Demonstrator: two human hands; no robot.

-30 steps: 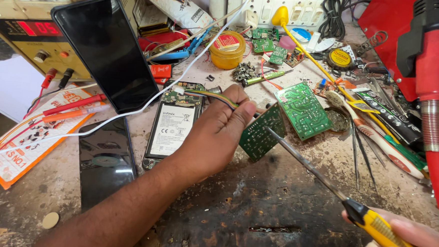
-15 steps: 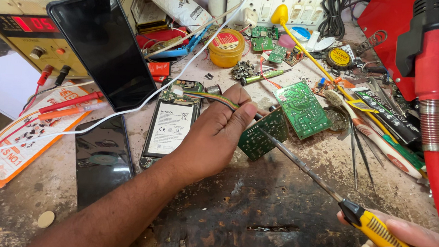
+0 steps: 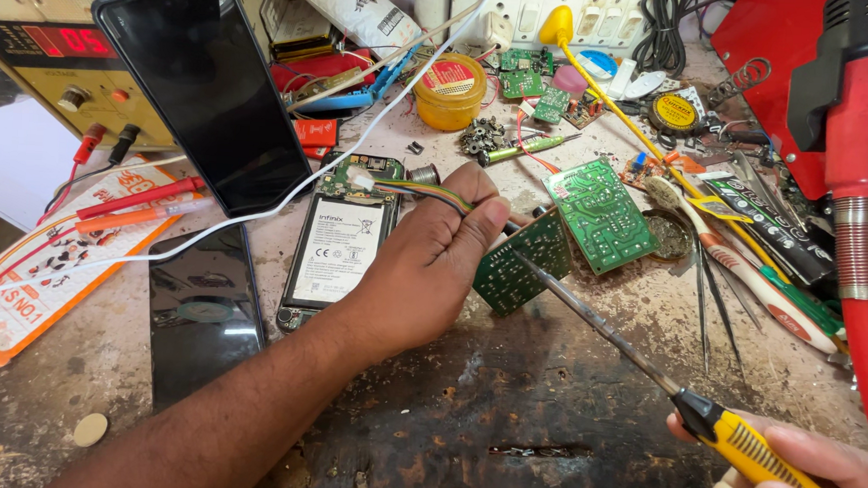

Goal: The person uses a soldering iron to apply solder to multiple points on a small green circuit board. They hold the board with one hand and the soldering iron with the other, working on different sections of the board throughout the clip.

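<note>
Small green circuit board (image 3: 524, 262) pinched at its left edge by left hand (image 3: 433, 264), tilted up off the bench, solder side showing. Soldering iron (image 3: 646, 359), yellow-black handle gripped in right hand (image 3: 808, 481), long metal shaft slanting up-left, tip touching the board's upper face.

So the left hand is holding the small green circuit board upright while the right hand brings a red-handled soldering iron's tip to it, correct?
Not quite. In the head view the soldering iron in the right hand has a yellow handle, not red. The rest holds: the left hand holds the small green circuit board upright, with the iron's tip at it.
</note>
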